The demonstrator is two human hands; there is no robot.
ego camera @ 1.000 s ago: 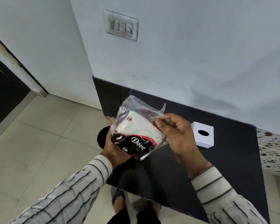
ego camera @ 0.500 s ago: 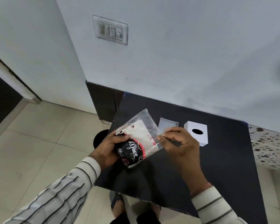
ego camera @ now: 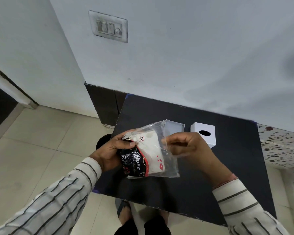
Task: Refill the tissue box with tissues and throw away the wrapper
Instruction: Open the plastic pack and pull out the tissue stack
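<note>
A person in striped sleeves is standing at the near edge of a black table, looking down at both hands. The left hand is curling around the dark printed end of a pack of tissues, thumb pressing on top. The pack is sitting inside a clear plastic wrapper, held in the air above the table's near-left part. The right hand is pinching the wrapper's right side, fingers bent closed on the plastic. Beyond the hands, toward the table's far edge, a shallow open white tray is lying flat. Just to its right a white tissue box with a round black hole on top is standing upright, apart from the tray. Behind the table a pale wall is carrying a switch plate.
</note>
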